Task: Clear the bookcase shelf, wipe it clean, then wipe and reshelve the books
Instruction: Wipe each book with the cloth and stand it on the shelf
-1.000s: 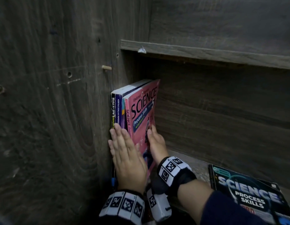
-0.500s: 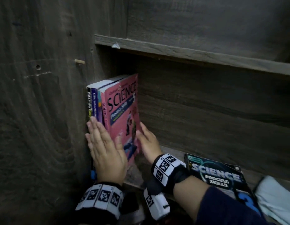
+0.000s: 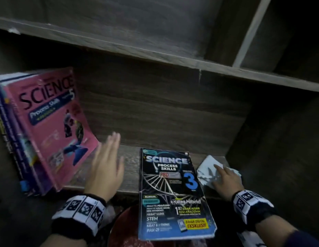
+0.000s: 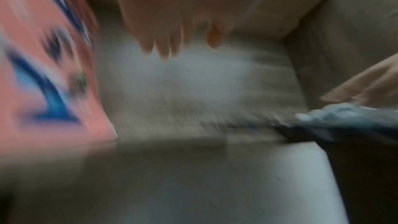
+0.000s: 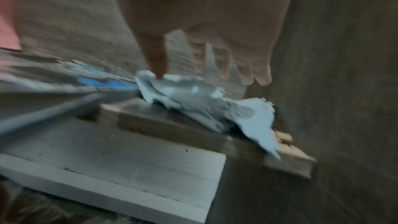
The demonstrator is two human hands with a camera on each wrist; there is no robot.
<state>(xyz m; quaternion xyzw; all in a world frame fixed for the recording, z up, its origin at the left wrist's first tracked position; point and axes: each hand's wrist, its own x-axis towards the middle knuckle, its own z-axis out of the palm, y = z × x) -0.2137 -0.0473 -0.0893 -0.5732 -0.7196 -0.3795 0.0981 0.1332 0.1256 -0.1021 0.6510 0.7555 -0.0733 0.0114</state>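
Both hands have left the leaning pink science book (image 3: 53, 125). Left hand (image 3: 105, 168) hovers flat-fingered over the grey wooden shelf (image 3: 130, 168); right hand (image 3: 226, 180) rests, fingers spread, on the crumpled white cloth (image 3: 206, 168) beside the flat dark science book (image 3: 173, 193).

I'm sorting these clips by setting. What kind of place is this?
Probably a home or study room, seen close up at a wooden bookcase. School workbooks point that way: a pink Science book standing at the shelf's left, a dark Science Process Skills book lying flat, and a white cloth beside it.

Home study: bookcase shelf (image 3: 130, 168), schoolbooks (image 3: 48, 125)
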